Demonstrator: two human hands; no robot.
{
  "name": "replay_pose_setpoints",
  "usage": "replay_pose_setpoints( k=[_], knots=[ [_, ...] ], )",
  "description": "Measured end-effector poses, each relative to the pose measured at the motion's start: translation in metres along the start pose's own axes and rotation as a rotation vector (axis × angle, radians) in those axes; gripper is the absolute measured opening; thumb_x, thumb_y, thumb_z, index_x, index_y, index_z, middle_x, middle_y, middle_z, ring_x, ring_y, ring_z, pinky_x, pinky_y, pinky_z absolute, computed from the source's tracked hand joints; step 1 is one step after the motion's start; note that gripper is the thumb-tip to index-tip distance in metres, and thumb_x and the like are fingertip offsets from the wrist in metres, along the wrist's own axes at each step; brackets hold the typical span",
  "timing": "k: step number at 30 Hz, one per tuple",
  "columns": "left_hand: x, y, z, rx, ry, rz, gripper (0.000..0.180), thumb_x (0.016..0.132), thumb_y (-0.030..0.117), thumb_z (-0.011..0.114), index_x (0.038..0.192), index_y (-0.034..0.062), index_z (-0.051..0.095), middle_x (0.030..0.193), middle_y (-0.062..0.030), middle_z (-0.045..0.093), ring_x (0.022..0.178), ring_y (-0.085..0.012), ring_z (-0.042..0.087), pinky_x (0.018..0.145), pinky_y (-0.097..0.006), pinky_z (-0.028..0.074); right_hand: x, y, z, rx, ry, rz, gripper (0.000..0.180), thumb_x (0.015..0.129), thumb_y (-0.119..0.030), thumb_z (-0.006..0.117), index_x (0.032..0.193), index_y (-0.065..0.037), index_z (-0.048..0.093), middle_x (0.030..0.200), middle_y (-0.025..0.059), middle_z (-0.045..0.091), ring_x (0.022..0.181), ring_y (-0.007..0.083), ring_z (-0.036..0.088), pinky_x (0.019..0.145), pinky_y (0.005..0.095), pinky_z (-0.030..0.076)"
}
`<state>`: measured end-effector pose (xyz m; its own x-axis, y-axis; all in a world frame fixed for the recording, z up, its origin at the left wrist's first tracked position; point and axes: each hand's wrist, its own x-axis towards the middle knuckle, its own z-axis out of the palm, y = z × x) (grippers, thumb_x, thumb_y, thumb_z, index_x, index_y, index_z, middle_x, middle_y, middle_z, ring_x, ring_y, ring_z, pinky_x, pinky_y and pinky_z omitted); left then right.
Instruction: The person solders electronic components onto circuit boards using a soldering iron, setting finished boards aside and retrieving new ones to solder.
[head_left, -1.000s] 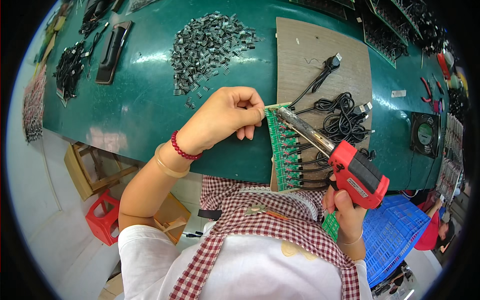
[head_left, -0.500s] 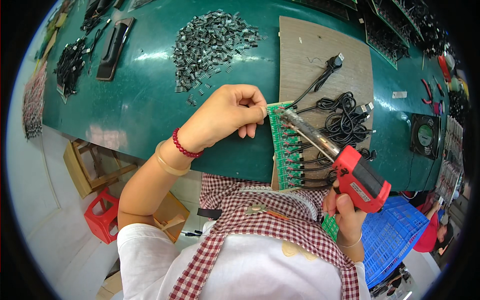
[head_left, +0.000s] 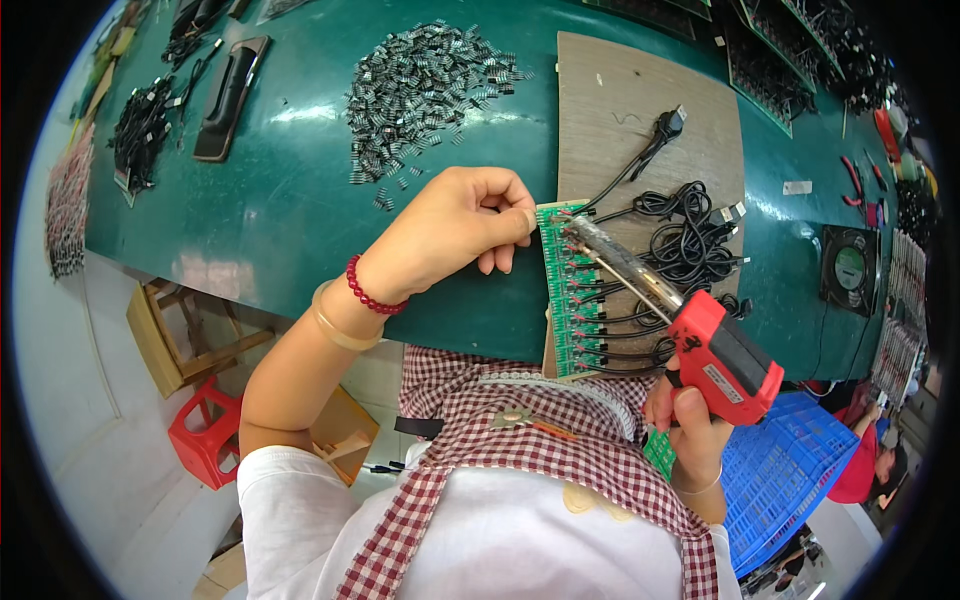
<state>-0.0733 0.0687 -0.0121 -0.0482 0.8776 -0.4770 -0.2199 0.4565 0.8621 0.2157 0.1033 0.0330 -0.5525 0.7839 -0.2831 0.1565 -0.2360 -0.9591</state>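
Note:
A red and black soldering gun (head_left: 722, 355) is gripped in my right hand (head_left: 692, 425). Its metal barrel slants up and left, and the tip is over the upper end of a green circuit board strip (head_left: 570, 300). My left hand (head_left: 470, 220) pinches thumb to finger at the strip's upper left corner; whatever lies between the fingertips is hidden. Black USB cables (head_left: 690, 235) run from the strip's right side and lie coiled on a brown board (head_left: 650, 85). One cable plug (head_left: 676, 118) points away from me, farther up.
Many small black parts with metal pins form a pile (head_left: 420, 95) on the green table (head_left: 290, 200). A black-handled tool (head_left: 230, 98) and bundled cables (head_left: 142, 130) lie left. At right are a small fan (head_left: 850, 270), red pliers (head_left: 852, 182) and a blue crate (head_left: 790, 465). A red stool (head_left: 205, 435) stands below.
The soldering gun has shifted very slightly right and down, with its tip still over the upper end of the strip. My left hand has barely moved and keeps its pinch.

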Motion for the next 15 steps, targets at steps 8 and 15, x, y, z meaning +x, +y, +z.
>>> replay_pose_setpoints(
  k=[8, 15],
  knots=[
    [0.001, 0.011, -0.017, 0.613, 0.239, 0.180, 0.012, 0.082, 0.012, 0.061, 0.089, 0.0011, 0.060, 0.071, -0.0029, 0.061, 0.053, -0.0067, 0.051, 0.048, -0.022, 0.041, 0.004, -0.007, -0.001, 0.019, 0.027, -0.021, 0.046, 0.087, -0.036, 0.056, 0.107, 0.004, 0.044, 0.051, 0.0046, 0.045, 0.038, 0.0098, 0.040, 0.040, 0.0237, 0.039],
    [0.013, 0.011, -0.031, 1.315, 0.610, 0.406, 0.012, 0.078, 0.011, 0.061, 0.084, 0.0035, 0.054, 0.083, -0.0098, 0.057, 0.074, -0.0305, 0.058, 0.063, -0.037, 0.047, 0.001, -0.011, 0.000, 0.173, 0.083, 0.004, 0.046, 0.084, -0.027, 0.062, 0.113, 0.005, 0.047, 0.055, 0.0046, 0.048, 0.043, 0.0103, 0.042, 0.046, 0.0252, 0.039]
  ],
)
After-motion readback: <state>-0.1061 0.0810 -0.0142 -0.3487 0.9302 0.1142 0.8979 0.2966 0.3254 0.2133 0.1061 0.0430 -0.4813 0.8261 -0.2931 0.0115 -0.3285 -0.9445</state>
